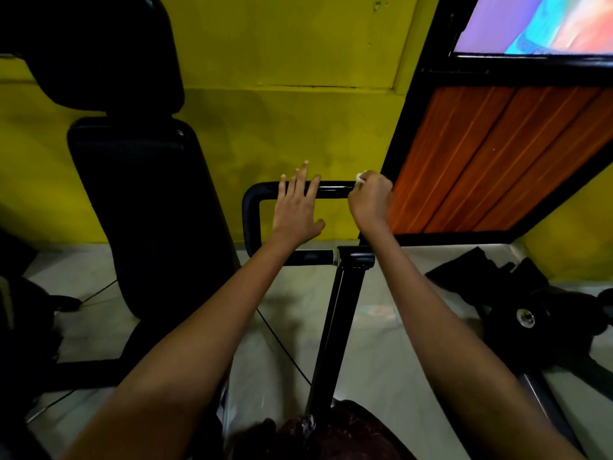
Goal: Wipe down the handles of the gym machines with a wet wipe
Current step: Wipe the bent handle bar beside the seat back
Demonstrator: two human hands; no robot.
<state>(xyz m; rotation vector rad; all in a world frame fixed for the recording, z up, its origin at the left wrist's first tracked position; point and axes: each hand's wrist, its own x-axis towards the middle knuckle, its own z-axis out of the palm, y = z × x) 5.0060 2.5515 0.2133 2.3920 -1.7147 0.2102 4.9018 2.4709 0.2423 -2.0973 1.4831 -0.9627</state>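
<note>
From the head camera, the person reaches both arms out to a looped black handle (pixel 331 189) on a gym machine. The right hand (pixel 371 200) is curled into a fist at the right end of the handle's top bar, pinching a small white wet wipe (pixel 360 177) that shows only as a crumpled scrap above the knuckles. The left hand (pixel 296 207) lies flat with fingers straight and spread, resting over the same top bar near its middle and holding nothing.

As a judgement, wiping of this handle is under way at the right end of the top bar. Whether the rest of the bar, the rounded left corner and the lower bar (pixel 308 257) are already cleaned cannot be told, since no wet streak is readable on the dark surface. No other handles are plainly in view, so progress on other machines cannot be judged.

The handle is smooth, glossy black tubing bent into a rounded rectangle, with a metal collar where the lower bar meets the black upright post (pixel 335 327). At the left edge of the pale tiled floor (pixel 381 310) stands a matte, padded black backrest (pixel 146 210). Behind are a yellow painted wall (pixel 282 121) and a ribbed orange panel (pixel 491 154).
</note>
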